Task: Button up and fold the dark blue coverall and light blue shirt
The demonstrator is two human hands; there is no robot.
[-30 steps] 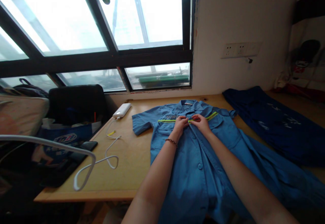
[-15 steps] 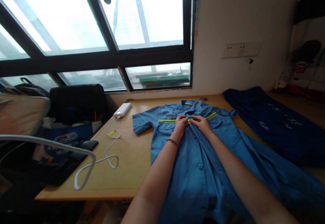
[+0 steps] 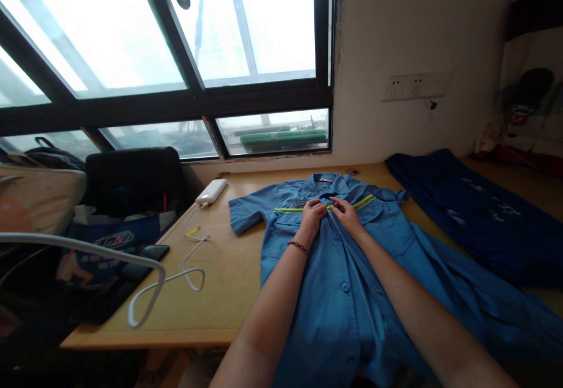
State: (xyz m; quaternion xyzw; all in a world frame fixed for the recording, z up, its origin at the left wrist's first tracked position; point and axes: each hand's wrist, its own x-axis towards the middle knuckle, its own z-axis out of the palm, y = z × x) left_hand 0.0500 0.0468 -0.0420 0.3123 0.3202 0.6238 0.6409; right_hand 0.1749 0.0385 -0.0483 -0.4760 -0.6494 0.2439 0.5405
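A blue short-sleeved work shirt lies face up on the wooden table, its collar toward the wall. Yellow-green reflective trim crosses its chest. Both hands are at the front placket, level with this trim. My left hand, a beaded bracelet at its wrist, pinches the placket edge. My right hand pinches the placket right beside it, fingertips almost touching the left ones. Any button between the fingers is hidden. Lower down, a button shows on one front edge, and the lower fronts hang apart.
A white power bank with a white cable lies on the left of the table. Dark blue folded cloth with white print lies at the right. A black chair and bags stand left of the table, below the window.
The fingers of my right hand have shifted slightly at the placket, with the index finger lifted a little. My left hand stays nearly in place.
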